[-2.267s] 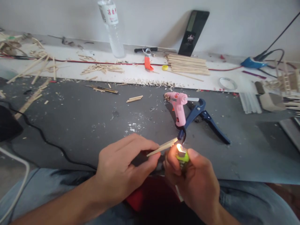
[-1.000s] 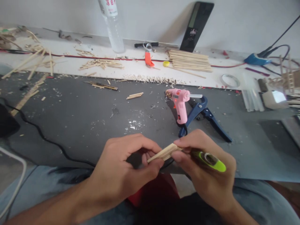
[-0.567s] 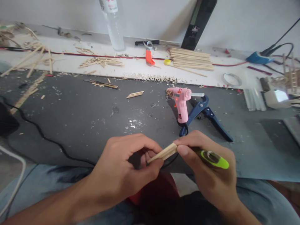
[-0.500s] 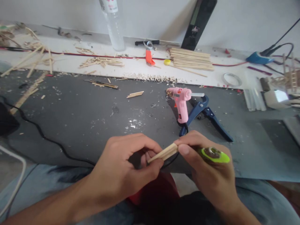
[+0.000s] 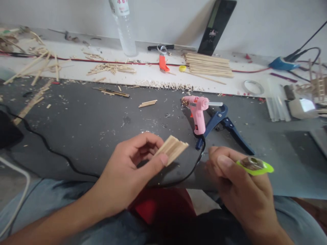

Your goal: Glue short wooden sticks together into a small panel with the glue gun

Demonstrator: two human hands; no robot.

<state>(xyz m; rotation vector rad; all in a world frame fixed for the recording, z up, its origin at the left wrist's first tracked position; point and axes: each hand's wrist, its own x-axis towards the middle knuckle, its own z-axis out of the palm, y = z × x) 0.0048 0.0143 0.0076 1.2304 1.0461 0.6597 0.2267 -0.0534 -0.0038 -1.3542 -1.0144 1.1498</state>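
My left hand is closed on a small panel of wooden sticks laid side by side, pinched between thumb and fingers at its lower left end. To the right, apart from the panel, is my right hand with its fingers curled in. A lime-green object with a shiny brown middle sticks out above its thumb side; its kind I cannot make out, as the rest is hidden in the grip. Beyond the hands lie a pink glue gun and a dark blue pipe cutter.
Short sticks and a cutter knife lie on the grey table. Along the wall are a stick bundle, a plastic bottle and loose offcuts. Clear glue sticks rest at right. A black cord runs behind my hands.
My right hand has let go of the stick panel's end and moved right with the green object. My left hand has raised and turned the panel, showing its broad face.
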